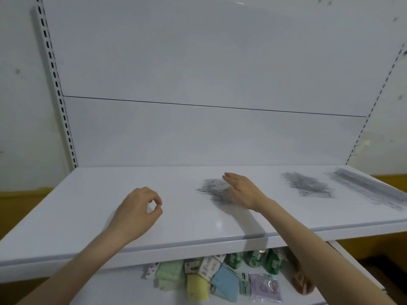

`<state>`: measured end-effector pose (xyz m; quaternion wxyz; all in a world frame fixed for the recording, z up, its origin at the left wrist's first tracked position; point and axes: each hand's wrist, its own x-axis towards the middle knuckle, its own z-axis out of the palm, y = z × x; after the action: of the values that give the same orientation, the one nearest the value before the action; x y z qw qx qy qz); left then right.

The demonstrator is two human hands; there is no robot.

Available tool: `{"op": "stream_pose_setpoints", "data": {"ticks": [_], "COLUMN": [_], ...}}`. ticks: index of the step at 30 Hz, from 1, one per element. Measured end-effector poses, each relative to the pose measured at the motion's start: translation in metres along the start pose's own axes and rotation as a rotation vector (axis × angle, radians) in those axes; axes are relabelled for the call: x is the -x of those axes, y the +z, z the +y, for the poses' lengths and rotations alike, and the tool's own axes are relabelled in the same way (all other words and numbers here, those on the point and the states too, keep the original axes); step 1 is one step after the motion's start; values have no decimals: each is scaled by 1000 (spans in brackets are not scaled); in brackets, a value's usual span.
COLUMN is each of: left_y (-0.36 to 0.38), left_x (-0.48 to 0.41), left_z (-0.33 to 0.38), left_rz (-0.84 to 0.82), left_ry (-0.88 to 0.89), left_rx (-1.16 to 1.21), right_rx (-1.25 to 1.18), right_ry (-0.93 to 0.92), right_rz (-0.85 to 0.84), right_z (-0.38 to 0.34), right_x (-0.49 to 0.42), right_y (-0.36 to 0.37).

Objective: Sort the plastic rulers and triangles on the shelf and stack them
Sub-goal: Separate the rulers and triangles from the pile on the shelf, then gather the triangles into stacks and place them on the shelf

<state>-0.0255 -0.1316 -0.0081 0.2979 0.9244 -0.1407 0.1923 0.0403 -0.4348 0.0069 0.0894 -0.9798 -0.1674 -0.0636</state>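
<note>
Clear rulers [370, 190] — lengthwise back-left to front-right

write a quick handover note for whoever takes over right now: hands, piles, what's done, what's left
Left hand: over the bare shelf, fingers curled, thumb meeting forefinger, nothing visible in it.
Right hand: flat, fingers straight, resting on the first pile.
Further right: second pile, then long pile at the shelf's end.
Done: pieces appear gathered into three piles.
Left: probably squaring the first pile; too blurred to tell whether kinds are mixed.
</note>
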Motion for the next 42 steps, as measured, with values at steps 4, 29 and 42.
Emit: {"op": "stream_pose_setpoints", "data": {"ticks": [4, 29, 42], "left_y": [21, 126, 105], "left_x": [-14, -44, -109], "left_z": [26, 115, 62], "left_rz": [-51, -277, 81], "left_ry": [106, 426, 66], "left_rx": [46, 217, 118], "right_rx": [-59, -164, -325], "right_ry": [46, 453, -84], "right_rz": [77, 230, -13], "right_z": [10, 87, 68], "right_x": [43, 151, -48], "right_y": [-17, -31, -2]}}
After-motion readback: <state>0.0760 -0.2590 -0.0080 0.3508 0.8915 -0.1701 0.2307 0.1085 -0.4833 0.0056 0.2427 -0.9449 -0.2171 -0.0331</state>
